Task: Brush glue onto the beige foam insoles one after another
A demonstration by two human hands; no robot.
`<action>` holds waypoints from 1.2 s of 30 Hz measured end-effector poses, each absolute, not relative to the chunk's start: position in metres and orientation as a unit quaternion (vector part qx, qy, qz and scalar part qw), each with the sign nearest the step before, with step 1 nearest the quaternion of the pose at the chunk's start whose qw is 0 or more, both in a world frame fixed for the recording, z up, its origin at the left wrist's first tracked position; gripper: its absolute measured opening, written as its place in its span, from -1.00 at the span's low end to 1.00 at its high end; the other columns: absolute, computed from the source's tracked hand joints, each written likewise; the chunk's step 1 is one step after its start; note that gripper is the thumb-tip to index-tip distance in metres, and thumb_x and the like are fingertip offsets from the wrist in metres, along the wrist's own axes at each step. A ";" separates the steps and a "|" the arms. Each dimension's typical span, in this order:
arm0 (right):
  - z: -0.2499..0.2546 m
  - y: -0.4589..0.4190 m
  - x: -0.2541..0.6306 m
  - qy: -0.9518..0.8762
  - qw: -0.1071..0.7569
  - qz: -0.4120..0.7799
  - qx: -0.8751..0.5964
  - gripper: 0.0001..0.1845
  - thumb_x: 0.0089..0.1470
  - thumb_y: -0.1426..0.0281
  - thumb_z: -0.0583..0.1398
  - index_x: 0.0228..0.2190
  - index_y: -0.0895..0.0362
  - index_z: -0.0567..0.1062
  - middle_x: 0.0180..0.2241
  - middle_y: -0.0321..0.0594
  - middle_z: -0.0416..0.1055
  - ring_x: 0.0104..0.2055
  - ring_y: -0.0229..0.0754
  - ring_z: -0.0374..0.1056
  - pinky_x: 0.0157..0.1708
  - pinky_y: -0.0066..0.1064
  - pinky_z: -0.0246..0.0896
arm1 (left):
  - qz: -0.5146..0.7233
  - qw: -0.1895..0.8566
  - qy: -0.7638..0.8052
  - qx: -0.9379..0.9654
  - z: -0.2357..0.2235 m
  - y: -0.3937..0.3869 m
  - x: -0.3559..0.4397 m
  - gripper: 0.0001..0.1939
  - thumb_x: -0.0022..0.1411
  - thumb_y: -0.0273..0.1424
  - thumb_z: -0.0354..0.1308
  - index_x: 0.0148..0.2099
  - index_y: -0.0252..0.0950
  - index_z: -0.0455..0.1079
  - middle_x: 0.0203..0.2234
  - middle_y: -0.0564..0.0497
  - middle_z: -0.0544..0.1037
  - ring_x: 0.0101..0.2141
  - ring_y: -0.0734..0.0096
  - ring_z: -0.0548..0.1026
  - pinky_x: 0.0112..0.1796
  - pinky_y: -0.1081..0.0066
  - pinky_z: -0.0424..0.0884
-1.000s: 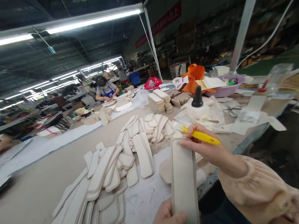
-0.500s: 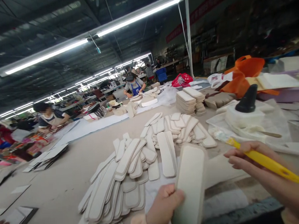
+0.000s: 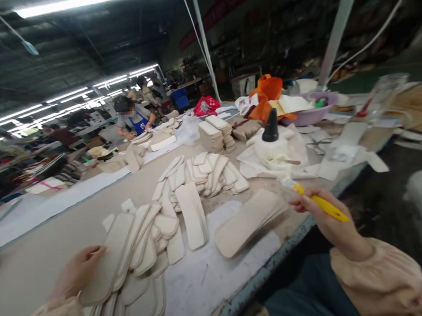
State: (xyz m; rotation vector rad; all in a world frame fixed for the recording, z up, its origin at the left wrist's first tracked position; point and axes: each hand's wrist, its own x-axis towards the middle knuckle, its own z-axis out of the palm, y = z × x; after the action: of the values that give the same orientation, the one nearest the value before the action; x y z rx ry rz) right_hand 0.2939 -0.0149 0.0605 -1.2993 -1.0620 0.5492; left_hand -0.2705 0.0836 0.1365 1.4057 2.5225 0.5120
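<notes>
Here, a worker's bare hands reach over a long table heaped with pale, rounded-end strips. The left hand, at the lower left of the frame, has its fingers curled inward at the left edge of a wide pale strip, which lies on the large overlapping pile; blur hides whether they pinch it. The right hand, right of center, pinches a yellow-handled brush between thumb and fingers, its whitish bristles pointing to the upper left.

Just left of those bristles, in the center right, a small fanned stack of strips lies partly over white paper. Above the brush sits a white container with a black cone on top, surrounded by crumpled translucent sheeting. Neat stacks of small strips stand at upper center, below a red bag. Orange fabric and a purple basin are at upper right. At upper left, a person in a blue apron works at the table.
</notes>
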 end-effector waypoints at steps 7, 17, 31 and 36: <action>0.034 -0.013 0.312 -0.535 0.569 0.144 -0.608 -0.82 0.13 0.21 0.21 -0.28 0.03 0.38 -0.26 -0.18 0.44 -0.24 -0.04 0.41 -0.19 -0.16 0.33 | 0.260 0.124 0.657 0.697 0.072 0.035 -0.123 -0.33 0.15 -0.08 0.08 0.24 -0.24 0.14 0.22 -0.10 0.25 0.17 0.00 0.26 0.16 0.09 0.17; -0.003 0.025 0.315 -0.598 0.464 0.155 -0.635 -0.72 0.13 0.20 0.20 -0.18 0.04 0.28 -0.09 -0.12 0.44 -0.18 -0.03 0.44 -0.15 -0.14 0.37 | 0.280 0.299 0.502 0.762 -0.007 0.016 -0.018 -0.10 0.03 -0.28 0.29 0.34 -0.22 -0.06 0.30 -0.14 0.08 0.28 0.04 0.05 0.24 0.00 0.01; -0.007 0.023 0.314 -0.589 0.475 0.172 -0.631 -0.73 0.13 0.23 0.20 -0.17 0.05 0.30 -0.06 -0.12 0.43 -0.12 -0.06 0.44 -0.11 -0.19 0.39 | 0.335 0.288 0.482 0.757 -0.027 0.021 -0.020 -0.27 0.12 -0.37 0.21 0.30 -0.16 0.02 0.23 -0.12 0.21 0.22 0.10 0.18 0.21 0.02 0.11; 0.018 0.010 0.303 -0.629 0.494 0.084 -0.594 -0.80 0.16 0.29 0.18 -0.17 0.07 0.43 -0.16 -0.14 0.46 -0.10 -0.05 0.40 -0.04 -0.20 0.27 | 0.370 0.351 0.487 0.709 -0.023 0.018 -0.018 -0.14 0.06 -0.32 0.27 0.33 -0.17 -0.08 0.24 -0.13 0.19 0.23 0.07 0.15 0.22 0.03 0.06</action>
State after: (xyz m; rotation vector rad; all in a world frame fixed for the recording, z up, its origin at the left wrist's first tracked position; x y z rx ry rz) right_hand 0.3028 0.0099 0.0180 -1.4399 -1.5262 0.2040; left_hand -0.0179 0.0182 -0.0234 1.8349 1.2614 0.9583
